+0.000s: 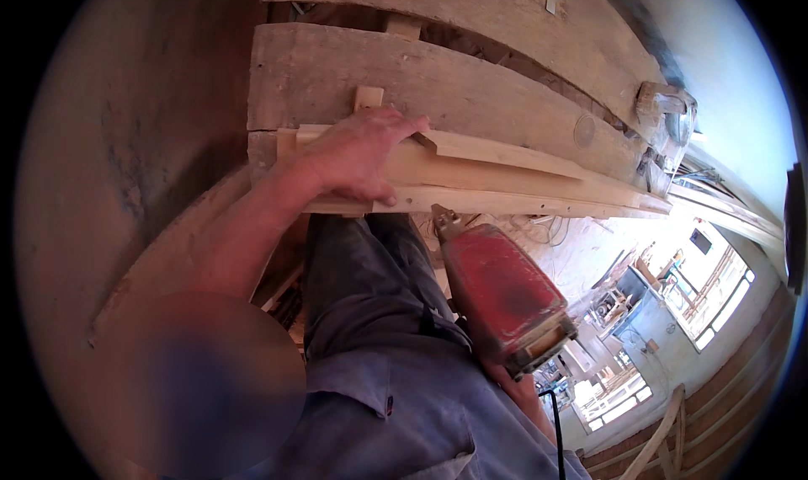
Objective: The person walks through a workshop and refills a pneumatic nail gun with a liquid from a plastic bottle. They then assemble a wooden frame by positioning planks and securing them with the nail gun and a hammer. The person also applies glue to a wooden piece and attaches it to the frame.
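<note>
A long, pale wooden piece with a raised strip along it lies on the workbench's near edge. Small dark spots dot its near side. My left hand spans its left part, thumb on the near edge and fingers over the far side, gripping it. Just right of that hand, a red nail gun has its narrow metal nose against or very close to the near edge; exact contact is unclear. My right hand holds the tool from below, mostly hidden behind its body.
The workbench has wide, worn planks with gaps between them. A small wooden block sits beyond my left hand. A wrapped bundle stands at the bench's far right. A black hose or cord hangs beside my right arm.
</note>
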